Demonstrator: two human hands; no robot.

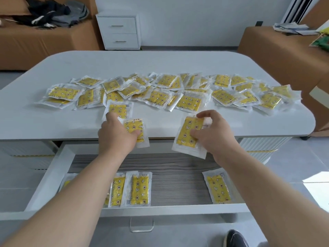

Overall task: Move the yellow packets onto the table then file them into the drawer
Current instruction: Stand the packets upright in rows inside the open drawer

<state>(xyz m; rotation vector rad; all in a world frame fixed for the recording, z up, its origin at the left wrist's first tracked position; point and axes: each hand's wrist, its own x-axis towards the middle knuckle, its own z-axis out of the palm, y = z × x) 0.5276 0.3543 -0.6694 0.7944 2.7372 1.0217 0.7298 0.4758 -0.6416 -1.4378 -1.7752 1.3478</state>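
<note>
Yellow packets [160, 93]: most spread across far worktop [53, 122], unfiled.
Drawer [51, 175]: open, near; few filed inside.
Left hand [115, 138]: grip round one packet [136, 130] at worktop's near edge.
Right hand [211, 134]: grip pinching another packet [187, 134] alongside.
Remaining: bulk of filing.

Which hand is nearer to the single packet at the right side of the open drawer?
Right. The right hand is at the table edge just beyond that packet; the left hand is farther off, to its left.
</note>
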